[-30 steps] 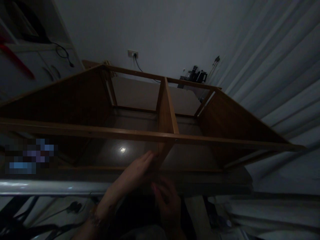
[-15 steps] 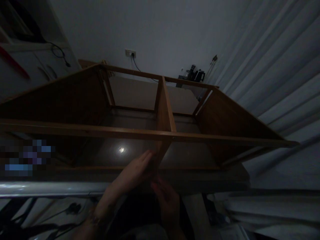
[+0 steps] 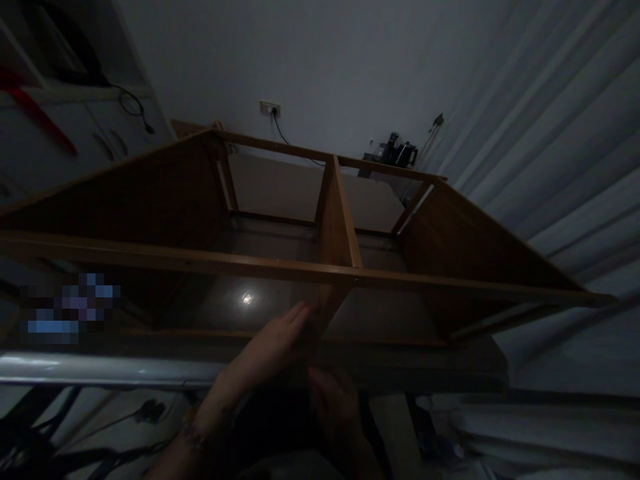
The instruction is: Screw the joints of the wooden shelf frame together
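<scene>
A brown wooden frame point(image 3: 280, 268) with side panels and a middle divider point(image 3: 336, 220) lies on a dark table. My left hand point(image 3: 280, 337) is at the divider's lower front end, its fingers pressed together against the wood; the thumb side is lost in shadow. Just below the table edge, my right hand point(image 3: 336, 400) is closed, fingers curled and fingertips pointing up toward the divider's foot. Whatever it may hold is too dark to make out. The two hands are a short distance apart.
A metal table edge point(image 3: 110, 368) runs along the front left. White curtains point(image 3: 565, 167) hang at the right. By the back wall stand a black kettle point(image 3: 406, 155) and a socket point(image 3: 270, 109) with a cord. White cabinets point(image 3: 65, 133) are at the left, with a red strip hanging over them.
The whole view has shifted slightly, so the frame appears a little further right. My right hand has dropped slightly away from the divider's foot; my left hand stays against the divider.
</scene>
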`<act>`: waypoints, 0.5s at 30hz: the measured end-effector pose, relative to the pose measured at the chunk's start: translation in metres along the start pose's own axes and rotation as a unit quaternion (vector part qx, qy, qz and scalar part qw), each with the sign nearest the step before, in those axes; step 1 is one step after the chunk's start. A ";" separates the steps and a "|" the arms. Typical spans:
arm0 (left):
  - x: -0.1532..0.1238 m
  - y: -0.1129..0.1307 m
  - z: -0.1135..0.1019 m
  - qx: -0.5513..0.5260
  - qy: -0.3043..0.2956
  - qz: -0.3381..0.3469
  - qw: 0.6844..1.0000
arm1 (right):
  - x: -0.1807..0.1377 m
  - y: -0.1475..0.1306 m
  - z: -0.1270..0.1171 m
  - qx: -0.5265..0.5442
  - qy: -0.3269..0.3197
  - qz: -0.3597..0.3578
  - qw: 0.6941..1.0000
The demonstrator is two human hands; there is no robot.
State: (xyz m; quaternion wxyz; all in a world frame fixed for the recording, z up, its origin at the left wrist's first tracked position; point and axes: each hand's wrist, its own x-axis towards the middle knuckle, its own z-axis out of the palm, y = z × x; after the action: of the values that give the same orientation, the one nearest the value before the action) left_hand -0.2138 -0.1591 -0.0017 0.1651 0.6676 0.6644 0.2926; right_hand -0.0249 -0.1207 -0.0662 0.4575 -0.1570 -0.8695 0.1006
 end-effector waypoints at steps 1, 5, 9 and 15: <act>0.000 -0.001 0.000 0.000 0.001 0.000 1.000 | -0.001 0.001 0.001 0.003 -0.008 -0.018 1.000; 0.000 -0.004 0.002 -0.001 0.003 0.001 1.000 | -0.001 0.006 0.001 -0.026 -0.038 -0.076 0.996; 0.000 -0.002 0.001 0.002 0.003 -0.002 1.000 | 0.008 0.015 -0.008 -0.069 -0.059 -0.132 0.987; -0.001 0.009 -0.003 0.005 0.010 0.006 1.000 | 0.027 0.027 -0.028 -0.076 -0.143 -0.226 0.961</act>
State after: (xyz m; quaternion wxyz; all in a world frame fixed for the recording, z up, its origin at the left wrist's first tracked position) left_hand -0.2082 -0.1615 0.0060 0.1528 0.6697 0.6634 0.2968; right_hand -0.0116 -0.0853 -0.0386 0.3258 0.0255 -0.9438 -0.0500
